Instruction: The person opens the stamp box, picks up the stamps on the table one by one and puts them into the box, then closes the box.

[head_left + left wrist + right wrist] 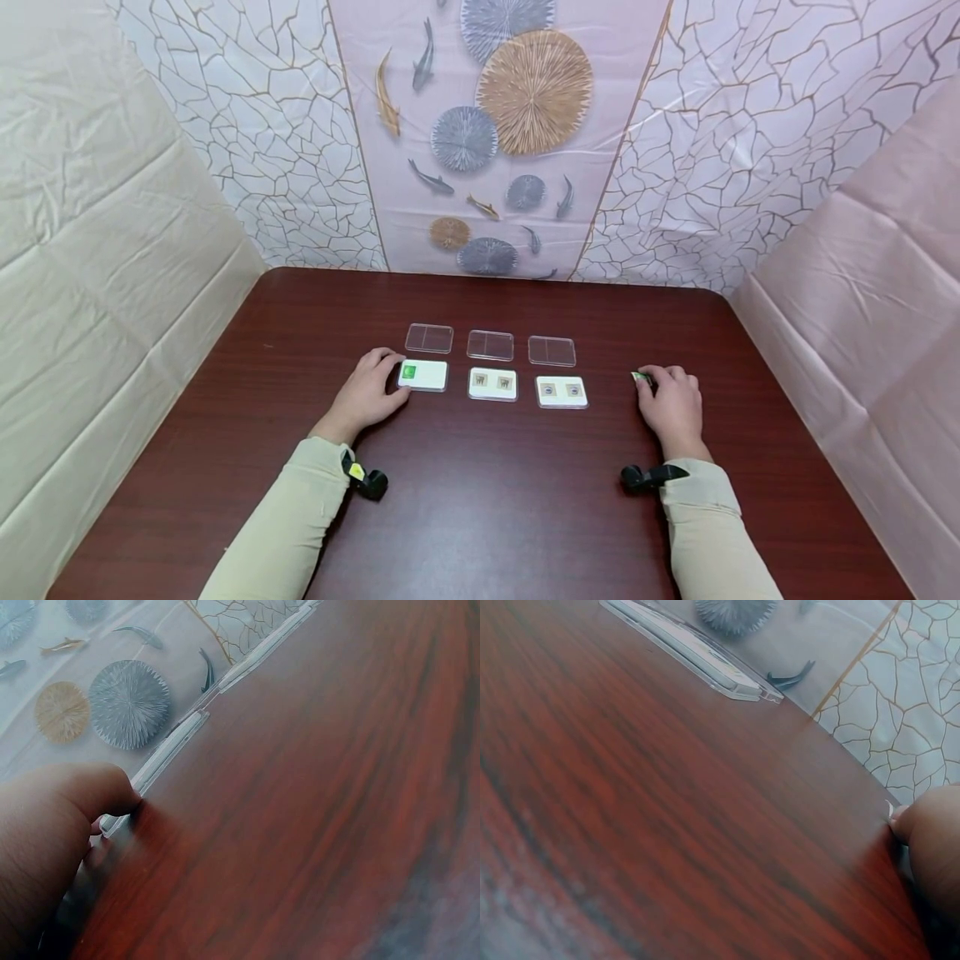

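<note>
- From my end, L hand [363, 395] grips the white rectangular card in a clear plastic case [432, 377] by its left end, green square showing
- R hand [672, 404] pinches a small green-and-white piece [637, 376], mostly hidden, near the glossy red-brown table's [480, 508] right side
- 2 white picture cards in clear plastic cases [492, 384] [562, 392] btwn hands
- 3 clear rectangular plastic trays [429, 337] [491, 345] [552, 351] just behind

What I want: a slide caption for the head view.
Left grip holding a white card with one green picture, right grip on a small green piece, three clear plastic rectangles beyond.
</note>
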`<state>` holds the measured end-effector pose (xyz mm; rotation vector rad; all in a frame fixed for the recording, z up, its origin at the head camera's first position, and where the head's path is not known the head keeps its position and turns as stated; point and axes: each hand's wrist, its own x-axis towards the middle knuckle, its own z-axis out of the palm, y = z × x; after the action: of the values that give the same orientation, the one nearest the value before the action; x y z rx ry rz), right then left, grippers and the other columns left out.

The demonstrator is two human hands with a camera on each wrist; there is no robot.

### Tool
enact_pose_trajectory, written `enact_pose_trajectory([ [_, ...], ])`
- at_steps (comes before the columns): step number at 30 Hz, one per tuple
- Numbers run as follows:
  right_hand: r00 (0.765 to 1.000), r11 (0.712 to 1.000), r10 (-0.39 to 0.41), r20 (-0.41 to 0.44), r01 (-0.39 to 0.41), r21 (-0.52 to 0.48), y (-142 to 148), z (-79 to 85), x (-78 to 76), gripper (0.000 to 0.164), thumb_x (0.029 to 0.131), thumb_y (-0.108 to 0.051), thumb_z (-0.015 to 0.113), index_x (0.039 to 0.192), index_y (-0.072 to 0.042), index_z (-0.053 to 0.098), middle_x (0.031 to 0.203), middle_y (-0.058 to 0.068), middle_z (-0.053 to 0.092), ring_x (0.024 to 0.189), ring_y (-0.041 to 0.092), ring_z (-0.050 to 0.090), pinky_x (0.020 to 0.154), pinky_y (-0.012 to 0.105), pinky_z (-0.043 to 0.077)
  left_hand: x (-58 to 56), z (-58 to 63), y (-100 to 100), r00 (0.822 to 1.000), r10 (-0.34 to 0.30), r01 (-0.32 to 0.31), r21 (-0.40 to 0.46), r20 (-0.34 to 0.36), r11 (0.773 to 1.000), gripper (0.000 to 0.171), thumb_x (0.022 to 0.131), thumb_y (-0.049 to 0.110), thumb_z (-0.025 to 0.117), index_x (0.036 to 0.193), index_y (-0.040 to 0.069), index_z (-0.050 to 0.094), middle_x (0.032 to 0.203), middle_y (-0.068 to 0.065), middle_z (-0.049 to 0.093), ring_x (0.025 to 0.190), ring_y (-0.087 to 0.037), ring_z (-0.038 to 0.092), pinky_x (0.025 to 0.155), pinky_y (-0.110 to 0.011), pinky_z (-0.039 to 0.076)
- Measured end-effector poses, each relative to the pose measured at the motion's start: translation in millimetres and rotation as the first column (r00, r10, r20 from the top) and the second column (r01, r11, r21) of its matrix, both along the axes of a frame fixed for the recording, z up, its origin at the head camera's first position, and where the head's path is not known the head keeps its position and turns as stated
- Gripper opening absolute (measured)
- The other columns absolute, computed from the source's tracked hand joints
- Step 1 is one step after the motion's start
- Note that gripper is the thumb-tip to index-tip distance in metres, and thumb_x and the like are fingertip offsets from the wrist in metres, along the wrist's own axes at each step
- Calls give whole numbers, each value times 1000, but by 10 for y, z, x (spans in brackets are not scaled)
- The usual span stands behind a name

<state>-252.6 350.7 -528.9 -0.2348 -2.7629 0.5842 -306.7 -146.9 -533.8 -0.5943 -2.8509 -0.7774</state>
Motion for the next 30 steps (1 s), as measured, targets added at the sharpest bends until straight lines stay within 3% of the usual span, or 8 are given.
enact_pose_trajectory([
  [14,1000,1000,9,-20,-10,-15,10,7,12,26,101,-15,54,121,-5,67,123,25,56,114,48,44,95,61,37,-1,-5,0,1000,-3,3,3,4,1000,56,89,29,70,137,2,57,138,-18,50,129,-36,45,106,-53,42],
  [19,999,999,11,-45,-13,-40,18,-12,2,26,100,-13,55,124,-5,64,112,21,58,106,43,48,88,58,41,-11,-27,-9,1000,-6,6,0,3,1000,56,89,29,69,137,3,57,138,-18,50,129,-36,45,106,-53,42],
  [26,997,993,-9,-71,1,-118,-26,-32,-28,28,101,-16,54,126,-7,62,104,16,59,98,37,51,83,53,43,-2,-13,0,1000,-7,7,8,-6,1000,56,89,28,70,137,2,57,137,-19,50,129,-37,46,106,-53,42],
  [30,987,979,-56,-152,25,-203,-81,-48,-57,24,100,-15,54,120,-6,65,101,16,60,98,36,51,86,51,41,1,-11,-2,1000,-5,6,5,-10,1000,56,89,28,70,137,2,57,137,-20,50,129,-37,46,106,-53,42],
])
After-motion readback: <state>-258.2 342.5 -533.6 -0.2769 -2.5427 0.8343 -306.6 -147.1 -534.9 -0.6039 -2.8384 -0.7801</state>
